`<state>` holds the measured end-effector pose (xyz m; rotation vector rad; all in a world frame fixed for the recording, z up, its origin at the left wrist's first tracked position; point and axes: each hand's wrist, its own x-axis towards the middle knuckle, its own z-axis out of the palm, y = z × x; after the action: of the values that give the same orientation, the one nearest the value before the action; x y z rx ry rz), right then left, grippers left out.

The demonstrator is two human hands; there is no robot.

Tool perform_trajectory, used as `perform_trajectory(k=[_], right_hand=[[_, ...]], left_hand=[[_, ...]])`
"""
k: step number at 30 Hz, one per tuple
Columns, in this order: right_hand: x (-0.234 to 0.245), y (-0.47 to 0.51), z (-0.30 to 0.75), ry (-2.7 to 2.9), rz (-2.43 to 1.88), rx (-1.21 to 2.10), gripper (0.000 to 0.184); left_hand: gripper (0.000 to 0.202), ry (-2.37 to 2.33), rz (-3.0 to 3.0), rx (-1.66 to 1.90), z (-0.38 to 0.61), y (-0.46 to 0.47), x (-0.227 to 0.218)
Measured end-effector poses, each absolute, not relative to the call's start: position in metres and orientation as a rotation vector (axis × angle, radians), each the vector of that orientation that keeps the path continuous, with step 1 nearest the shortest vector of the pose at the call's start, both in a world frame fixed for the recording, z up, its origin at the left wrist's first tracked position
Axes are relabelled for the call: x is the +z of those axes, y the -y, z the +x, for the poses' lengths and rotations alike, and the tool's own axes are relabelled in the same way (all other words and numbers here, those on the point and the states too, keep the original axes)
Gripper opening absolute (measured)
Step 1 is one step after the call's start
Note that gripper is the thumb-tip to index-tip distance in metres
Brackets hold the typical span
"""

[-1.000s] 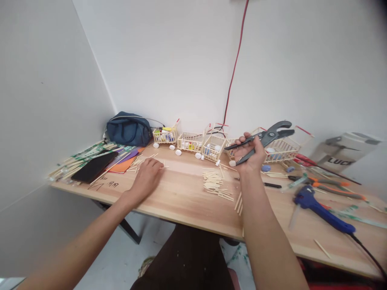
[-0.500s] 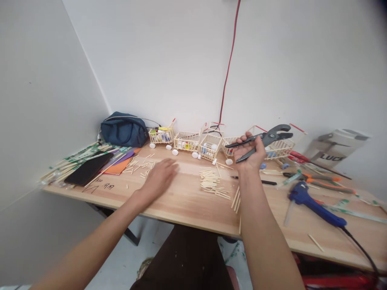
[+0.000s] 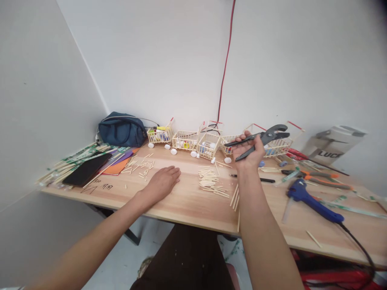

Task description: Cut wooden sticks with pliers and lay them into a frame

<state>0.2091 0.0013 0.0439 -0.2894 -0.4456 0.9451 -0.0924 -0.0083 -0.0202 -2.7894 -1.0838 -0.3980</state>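
My left hand (image 3: 164,183) lies palm down on the wooden table (image 3: 181,205), its fingers stretched out to the right, with no object visible under it. To its upper left is a scatter of short cut sticks (image 3: 148,164); to its right, a pile of similar short sticks (image 3: 208,179). Held above the table, my right hand (image 3: 249,153) is palm up, with thumb and fingers around a pair of dark grey cutters (image 3: 267,137). The handles are spread and point left; the curved jaws point right. Under the right wrist are a few longer sticks (image 3: 235,197).
Several small stick-built carts (image 3: 186,141) with white wheels line the wall. Left are a blue bag (image 3: 122,129), a black phone (image 3: 86,169) and wrapped sticks (image 3: 71,163). Right are a blue glue gun (image 3: 316,203), orange-handled pliers (image 3: 329,183), a black pen-like tool (image 3: 267,180) and a carton (image 3: 337,147).
My left hand, blurred by motion before, now rests still and flat, slightly further right. My right hand keeps the cutters in nearly the same place. The view has shifted slightly.
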Motion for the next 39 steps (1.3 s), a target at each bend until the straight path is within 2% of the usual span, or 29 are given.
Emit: perform_trajectory(k=[4, 8, 13, 29, 39], right_hand=[[0.045, 0.0, 0.208, 0.431, -0.297, 0.947, 0.023], [0.044, -0.002, 0.209, 0.432, -0.285, 0.953, 0.023], [0.042, -0.003, 0.211, 0.442, -0.302, 0.953, 0.024], [0.039, -0.006, 0.209, 0.448, -0.34, 0.961, 0.025], [0.04, -0.006, 0.207, 0.425, -0.361, 0.992, 0.027]], left_hand=[[0.024, 1.151, -2.784, -0.472, -0.088, 0.011, -0.013], [0.027, 1.037, -2.889, -0.569, -0.062, 0.016, -0.016], [0.025, 0.982, -2.901, -0.439, -0.04, 0.017, -0.024], [0.027, 1.092, -2.974, -0.657, -0.042, 0.014, -0.03], [0.018, 1.141, -2.995, -0.695, -0.031, 0.0, -0.017]])
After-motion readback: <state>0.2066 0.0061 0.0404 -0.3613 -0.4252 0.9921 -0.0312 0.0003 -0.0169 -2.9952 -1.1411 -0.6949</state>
